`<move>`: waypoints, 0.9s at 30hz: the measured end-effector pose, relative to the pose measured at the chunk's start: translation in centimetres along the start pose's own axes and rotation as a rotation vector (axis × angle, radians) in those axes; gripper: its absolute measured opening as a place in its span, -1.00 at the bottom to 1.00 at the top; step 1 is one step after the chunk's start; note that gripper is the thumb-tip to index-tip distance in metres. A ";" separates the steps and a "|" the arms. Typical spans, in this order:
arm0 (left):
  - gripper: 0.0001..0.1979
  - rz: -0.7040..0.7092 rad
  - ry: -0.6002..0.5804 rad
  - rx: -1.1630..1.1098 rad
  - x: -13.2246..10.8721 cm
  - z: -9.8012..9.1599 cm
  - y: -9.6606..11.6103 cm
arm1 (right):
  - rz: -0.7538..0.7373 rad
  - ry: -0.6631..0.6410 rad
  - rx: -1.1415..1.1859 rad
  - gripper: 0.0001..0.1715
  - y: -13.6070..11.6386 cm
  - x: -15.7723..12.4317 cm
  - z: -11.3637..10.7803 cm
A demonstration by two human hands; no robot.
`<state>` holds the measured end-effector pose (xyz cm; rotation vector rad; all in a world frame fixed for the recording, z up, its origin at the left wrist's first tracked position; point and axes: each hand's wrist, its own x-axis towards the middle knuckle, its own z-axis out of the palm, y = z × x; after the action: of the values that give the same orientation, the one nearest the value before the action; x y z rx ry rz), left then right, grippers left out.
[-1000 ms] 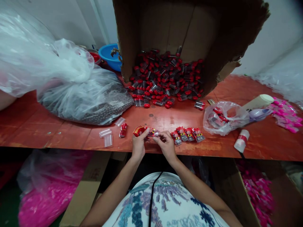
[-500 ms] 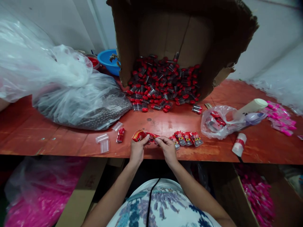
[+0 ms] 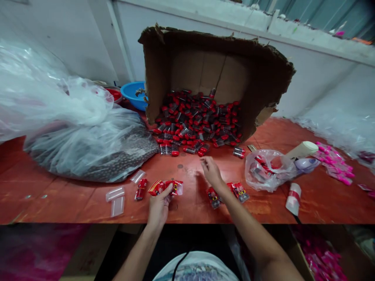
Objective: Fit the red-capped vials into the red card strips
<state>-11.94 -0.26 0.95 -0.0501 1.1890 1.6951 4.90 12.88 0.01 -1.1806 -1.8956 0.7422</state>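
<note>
My left hand (image 3: 158, 205) sits at the red table's (image 3: 52, 203) front edge, pinching a small clear packet with red contents (image 3: 175, 187); more red packets (image 3: 156, 187) lie just left of it. My right hand (image 3: 211, 172) is stretched forward over the table with fingers apart and nothing in it, a little short of the red-capped clear tubes (image 3: 197, 123) that spill from a torn cardboard box (image 3: 216, 66) lying on its side. Filled red packets (image 3: 238, 191) lie in a row beside my right wrist.
A large clear plastic bag of dark pellets (image 3: 88, 152) fills the left. Empty clear pouches (image 3: 116, 199) lie front left. A small plastic bag (image 3: 268, 169), a cream bottle (image 3: 301, 150), a white roll (image 3: 293, 198) and pink items (image 3: 335, 164) are right. A blue bowl (image 3: 134, 93) stands behind.
My right hand has let go of the packet and reached forward toward the spilled tubes. My left hand still holds the packet. The camera has tilted up.
</note>
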 end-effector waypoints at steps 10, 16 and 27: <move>-0.75 -0.059 0.003 -0.024 0.4 -0.1 0.2 | -0.044 -0.269 -0.652 -0.62 3.0 7.2 -1.8; -0.77 -0.106 0.008 -0.040 0.7 -0.6 -0.1 | -0.038 -0.204 -0.298 -0.67 -1.5 -0.1 -1.7; -0.72 0.015 -0.098 0.088 -0.9 0.1 -1.2 | 0.088 -0.288 0.156 -0.68 -6.2 -10.5 -1.0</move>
<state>-10.57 -0.85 0.72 0.0952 1.1908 1.6374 5.69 0.90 2.27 -1.1114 -1.9831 1.1384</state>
